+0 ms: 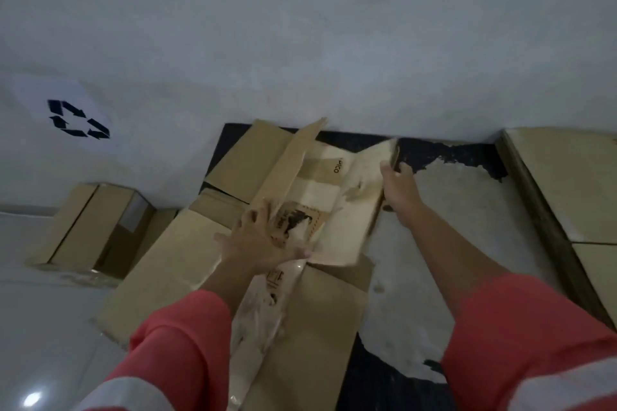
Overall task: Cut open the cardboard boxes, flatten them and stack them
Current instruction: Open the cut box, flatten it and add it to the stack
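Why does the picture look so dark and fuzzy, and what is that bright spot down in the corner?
Head view: the light is dim and bluish, so everything looks grey. The cardboard flap gripped by the right hand is smeared with motion blur. The recycling sign is a bit soft too. The bright spot is glare on the shiny floor.

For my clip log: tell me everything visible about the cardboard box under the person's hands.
The cardboard box is pale brown board, opened out and nearly flat, and slightly blurred. Its middle panel bears black print and a torn patch. On its left side a long flap stands up at a tilt. The left hand presses flat on the printed panel, and the right hand has a grip on the far right edge. The box lies on other flattened cardboard.
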